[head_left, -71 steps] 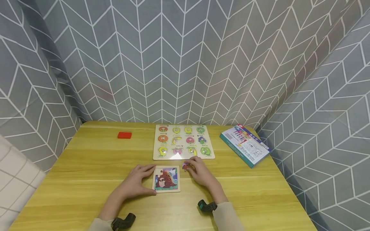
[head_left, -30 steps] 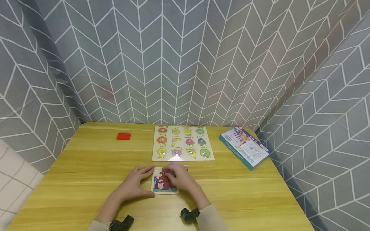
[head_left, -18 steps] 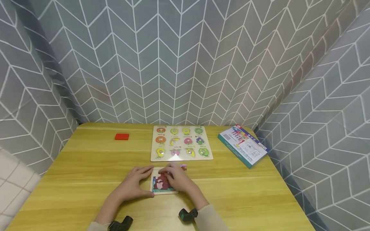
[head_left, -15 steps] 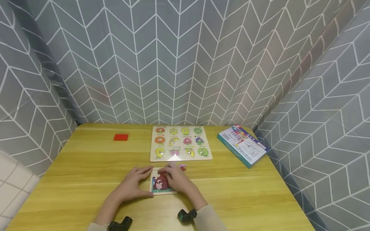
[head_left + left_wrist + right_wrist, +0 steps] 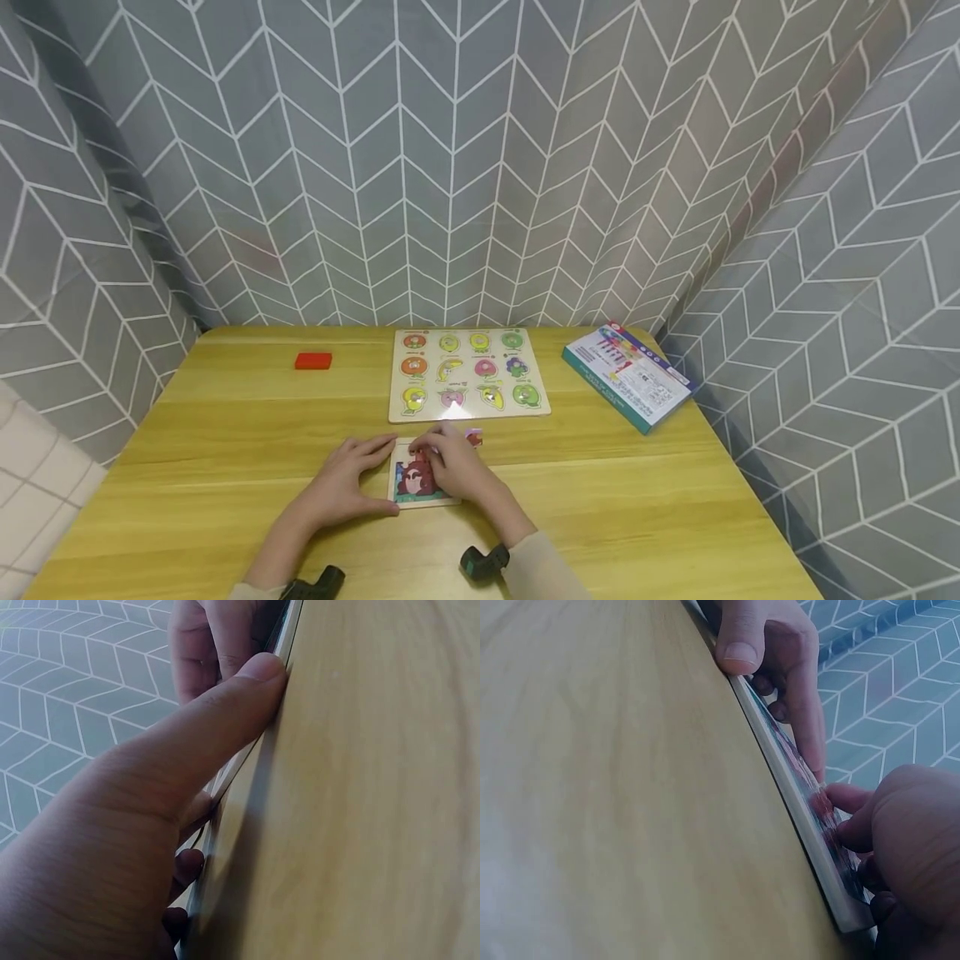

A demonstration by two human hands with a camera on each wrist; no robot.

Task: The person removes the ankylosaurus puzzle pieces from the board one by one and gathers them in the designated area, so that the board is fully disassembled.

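Observation:
A small square picture puzzle (image 5: 414, 480) in a pale wooden frame lies on the table. My left hand (image 5: 341, 483) grips the frame's left side, thumb at the near corner and index finger at the far corner. My right hand (image 5: 459, 467) is over the puzzle's right part, its thumb and index finger pinching a reddish piece (image 5: 422, 455) near the top; the hand hides the right side. A loose purple and red piece (image 5: 474, 437) lies just beyond the right hand. In the right wrist view, the fingertips touch the picture surface (image 5: 823, 810).
Behind the puzzle lies a fruit board (image 5: 468, 411) with several coloured shapes. A red block (image 5: 313, 361) sits at the back left, and a flat printed box (image 5: 628, 377) at the back right. A grey patterned curtain (image 5: 465, 167) hangs behind the table.
The right hand has left the loose piece, which now lies on the table, and has moved left over the puzzle. The left hand keeps its grip on the frame.

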